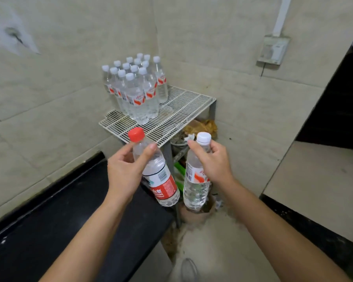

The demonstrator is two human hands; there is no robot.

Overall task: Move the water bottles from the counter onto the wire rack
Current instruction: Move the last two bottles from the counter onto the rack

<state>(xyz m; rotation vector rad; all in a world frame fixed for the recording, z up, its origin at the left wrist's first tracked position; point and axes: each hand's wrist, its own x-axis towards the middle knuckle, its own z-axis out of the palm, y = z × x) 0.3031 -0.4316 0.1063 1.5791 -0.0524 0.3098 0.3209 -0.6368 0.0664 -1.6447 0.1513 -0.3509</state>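
My left hand (126,169) grips a red-capped bottle (161,180) with a red label by its neck; the bottle tilts to the right. A white-capped bottle (196,186) with a white and red label hangs nearly upright from my right hand (212,161), which holds it by the neck. Both bottles are in the air just in front of the white wire rack (183,106), below its near edge. Several white-capped bottles (135,88) stand bunched on the rack's back left part, close to the wall corner.
A black counter (49,220) runs along the tiled wall on the left, up to the rack. Clutter and a brown bag (202,127) lie under the rack. A socket box (273,49) hangs on the right wall. A dark opening (338,110) is at the right.
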